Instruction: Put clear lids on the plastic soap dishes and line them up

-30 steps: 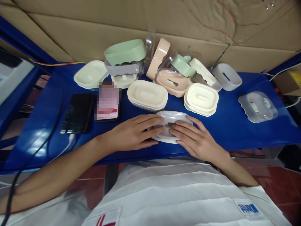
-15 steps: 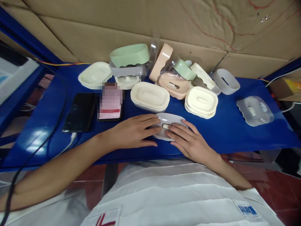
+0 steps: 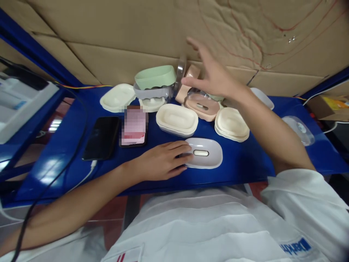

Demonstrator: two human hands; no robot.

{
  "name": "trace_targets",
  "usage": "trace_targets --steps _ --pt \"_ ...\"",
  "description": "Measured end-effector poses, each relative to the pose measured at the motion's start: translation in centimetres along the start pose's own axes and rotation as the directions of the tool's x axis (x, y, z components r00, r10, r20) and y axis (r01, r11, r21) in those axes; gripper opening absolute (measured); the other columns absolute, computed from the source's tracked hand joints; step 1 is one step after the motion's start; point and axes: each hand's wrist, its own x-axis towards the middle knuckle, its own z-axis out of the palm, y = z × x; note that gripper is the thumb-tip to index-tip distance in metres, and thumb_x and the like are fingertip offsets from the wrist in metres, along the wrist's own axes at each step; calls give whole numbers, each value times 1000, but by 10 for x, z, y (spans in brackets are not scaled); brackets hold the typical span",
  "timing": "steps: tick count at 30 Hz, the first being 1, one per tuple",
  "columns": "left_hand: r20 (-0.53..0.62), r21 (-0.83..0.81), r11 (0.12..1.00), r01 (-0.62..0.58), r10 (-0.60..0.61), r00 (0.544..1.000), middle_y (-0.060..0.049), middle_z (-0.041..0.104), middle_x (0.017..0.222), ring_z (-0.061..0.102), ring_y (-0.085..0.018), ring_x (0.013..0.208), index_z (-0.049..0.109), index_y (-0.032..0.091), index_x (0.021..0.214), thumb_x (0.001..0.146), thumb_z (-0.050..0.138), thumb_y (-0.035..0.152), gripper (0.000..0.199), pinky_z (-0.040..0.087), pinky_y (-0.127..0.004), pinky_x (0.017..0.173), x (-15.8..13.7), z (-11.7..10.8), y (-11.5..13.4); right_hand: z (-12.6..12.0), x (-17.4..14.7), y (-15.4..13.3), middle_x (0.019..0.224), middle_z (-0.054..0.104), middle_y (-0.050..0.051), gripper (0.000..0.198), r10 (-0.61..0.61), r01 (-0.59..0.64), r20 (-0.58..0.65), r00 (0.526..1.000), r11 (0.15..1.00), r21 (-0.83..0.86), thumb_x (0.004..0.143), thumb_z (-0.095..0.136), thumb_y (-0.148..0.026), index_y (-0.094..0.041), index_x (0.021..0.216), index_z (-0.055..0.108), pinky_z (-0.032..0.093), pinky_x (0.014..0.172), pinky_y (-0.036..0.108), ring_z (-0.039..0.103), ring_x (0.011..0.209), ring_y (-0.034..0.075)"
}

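Glossy blue tabletop (image 3: 240, 165) shows between the pale grey, rounded-oblong plastic dish (image 3: 214, 156) and its front edge, with more blue to the right; a stack of cream rounded-oblong plastic pieces (image 3: 177, 118) sits just behind the dish. The left hand (image 3: 166, 159) lies palm down, fingers over the dish's left end; whether they pinch it, I cannot tell. The right hand (image 3: 211, 72) is raised, thumb and fingers spread. The dish lies flat, long axis running left to right
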Motion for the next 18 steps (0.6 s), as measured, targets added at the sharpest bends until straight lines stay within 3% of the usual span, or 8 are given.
trace_targets --steps 3,5,8,9,12,14,16,18 --pt "10 9 1000 12 -12 1000 -16 71 137 66 -30 134 69 12 133 106 62 26 30 58 -44 117 0 0 1 31 26 7 134 71 19 115 101 -101 37 994 995 5 87 -9 -67 10 148 51 52 93 40 66 128 28" --pt "15 13 1000 17 -17 1000 -16 71 136 66 -31 134 68 12 133 107 62 26 31 60 -44 115 0 0 2 42 30 10 124 77 15 104 197 -199 52 979 979 40 97 8 -72 6 148 54 54 97 43 72 124 25" --pt "16 10 1000 14 -14 1000 -16 71 136 66 -31 133 69 13 132 106 63 25 30 60 -44 114 0 1 2 44 30 18 139 72 17 96 227 -230 38 973 968 103 95 53 -75 2 152 52 57 105 42 70 131 27" --pt "13 7 1000 15 -15 1000 -16 71 136 66 -30 134 69 14 132 105 63 24 30 59 -44 115 0 1 2 43 31 21 145 67 18 101 203 -210 64 977 971 117 93 54 -76 4 154 47 54 106 40 66 136 27" --pt "9 -4 1000 20 -20 1000 -17 71 135 65 -30 134 69 14 132 105 63 24 29 60 -45 114 0 2 2 43 38 28 153 57 20 104 126 -155 200 972 978 140 97 23 -70 12 161 28 46 108 41 55 147 28" --pt "13 -11 1000 19 -19 1000 -17 71 135 65 -31 134 68 14 132 105 63 24 29 60 -46 114 0 2 1 47 44 31 158 58 16 96 152 -193 237 959 968 162 99 48 -71 -1 164 36 47 115 50 55 148 31" --pt "14 -15 1000 13 -13 1000 -18 70 136 65 -31 134 68 12 132 106 62 25 30 59 -46 114 0 2 1 51 46 30 157 62 8 92 212 -262 243 946 946 193 86 83 -63 -20 161 48 48 121 57 59 143 29" --pt "14 -14 1000 8 -8 1000 -18 70 136 65 -32 134 68 12 132 106 62 24 30 59 -46 115 0 2 1 49 45 27 152 64 0 93 262 -322 241 934 911 259 80 93 -55 -29 157 48 49 124 54 59 132 22"
